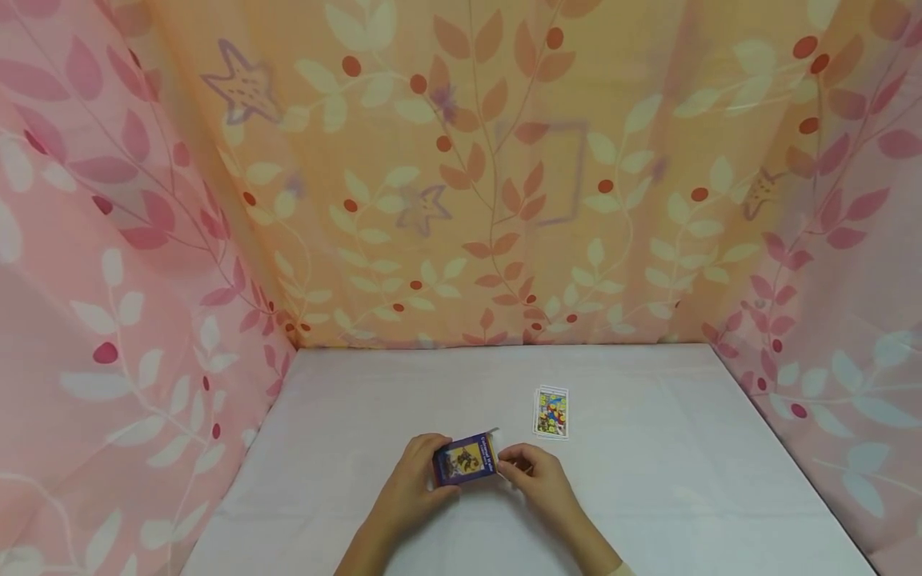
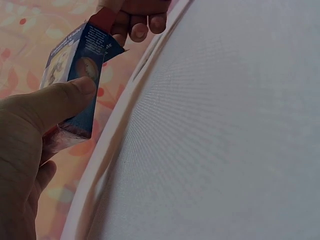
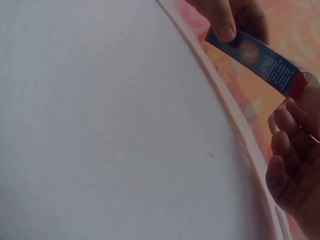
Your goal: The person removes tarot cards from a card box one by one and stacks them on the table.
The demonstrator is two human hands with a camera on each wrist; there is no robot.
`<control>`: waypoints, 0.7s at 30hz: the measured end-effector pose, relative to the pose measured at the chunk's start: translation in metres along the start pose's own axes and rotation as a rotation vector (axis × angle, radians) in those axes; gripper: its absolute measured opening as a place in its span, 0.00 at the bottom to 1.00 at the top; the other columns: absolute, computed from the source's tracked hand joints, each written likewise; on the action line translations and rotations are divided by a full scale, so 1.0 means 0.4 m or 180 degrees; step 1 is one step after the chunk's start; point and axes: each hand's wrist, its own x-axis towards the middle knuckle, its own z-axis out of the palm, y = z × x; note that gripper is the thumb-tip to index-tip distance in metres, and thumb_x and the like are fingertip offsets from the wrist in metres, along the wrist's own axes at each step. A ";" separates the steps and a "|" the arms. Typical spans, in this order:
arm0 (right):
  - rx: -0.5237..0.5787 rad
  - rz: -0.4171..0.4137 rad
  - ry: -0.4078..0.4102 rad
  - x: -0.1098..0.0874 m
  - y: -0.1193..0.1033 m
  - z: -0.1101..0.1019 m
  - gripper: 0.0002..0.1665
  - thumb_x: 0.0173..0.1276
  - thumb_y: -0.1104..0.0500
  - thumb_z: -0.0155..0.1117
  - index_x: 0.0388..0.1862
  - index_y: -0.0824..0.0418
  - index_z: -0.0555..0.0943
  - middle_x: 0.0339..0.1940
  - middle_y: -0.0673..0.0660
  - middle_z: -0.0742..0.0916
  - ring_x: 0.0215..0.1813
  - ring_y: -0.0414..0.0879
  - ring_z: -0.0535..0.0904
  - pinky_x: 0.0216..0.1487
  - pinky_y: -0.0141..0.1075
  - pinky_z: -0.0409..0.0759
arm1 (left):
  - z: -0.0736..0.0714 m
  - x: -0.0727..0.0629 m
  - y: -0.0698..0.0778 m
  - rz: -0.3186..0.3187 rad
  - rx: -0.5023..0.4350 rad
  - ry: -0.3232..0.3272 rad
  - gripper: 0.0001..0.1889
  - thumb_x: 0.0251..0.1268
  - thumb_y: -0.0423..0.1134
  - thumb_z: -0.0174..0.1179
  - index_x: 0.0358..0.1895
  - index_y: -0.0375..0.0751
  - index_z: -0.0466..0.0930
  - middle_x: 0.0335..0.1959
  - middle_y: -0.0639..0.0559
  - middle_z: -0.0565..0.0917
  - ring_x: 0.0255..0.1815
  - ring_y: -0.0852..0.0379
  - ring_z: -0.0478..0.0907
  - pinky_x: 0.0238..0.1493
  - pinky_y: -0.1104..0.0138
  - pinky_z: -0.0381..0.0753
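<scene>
A small dark-blue card box (image 1: 464, 460) with a picture on its front is held above the table. My left hand (image 1: 419, 478) grips its left end, and the left thumb (image 2: 75, 100) lies along the printed side of the box (image 2: 87, 65). My right hand (image 1: 536, 476) is at the box's other end, its curled fingertips pinching the edge by the red end flap (image 3: 297, 86). In the right wrist view, the other right fingers (image 3: 282, 172) hang loosely curled below. The inside of the box is hidden.
A small stack of picture cards (image 1: 552, 413) lies face up on the white table (image 1: 360, 400), beyond the right hand. Patterned curtains (image 1: 504, 240) stand along the back and both sides of the table.
</scene>
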 end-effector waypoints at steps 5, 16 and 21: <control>-0.0020 0.0137 0.0044 -0.004 0.001 -0.003 0.09 0.65 0.49 0.74 0.41 0.50 0.86 0.31 0.45 0.87 0.32 0.40 0.82 0.32 0.31 0.85 | 0.012 0.002 -0.001 0.0063 -0.0007 -0.0051 0.43 0.43 0.49 0.82 0.67 0.53 0.72 0.64 0.62 0.76 0.69 0.57 0.71 0.74 0.57 0.73; 0.0018 0.0132 0.0054 0.008 -0.001 0.010 0.08 0.63 0.53 0.76 0.38 0.53 0.86 0.30 0.46 0.88 0.32 0.40 0.82 0.32 0.30 0.84 | 0.008 0.000 -0.006 0.0204 0.0091 0.0053 0.43 0.42 0.49 0.83 0.66 0.51 0.73 0.62 0.60 0.77 0.66 0.56 0.73 0.72 0.58 0.74; 0.0013 0.0140 0.0033 0.008 -0.003 0.012 0.08 0.65 0.53 0.75 0.38 0.54 0.87 0.31 0.47 0.88 0.33 0.40 0.82 0.34 0.30 0.85 | 0.006 -0.003 -0.008 0.0147 0.0129 0.0022 0.43 0.42 0.50 0.82 0.66 0.52 0.73 0.63 0.62 0.76 0.67 0.58 0.72 0.73 0.59 0.73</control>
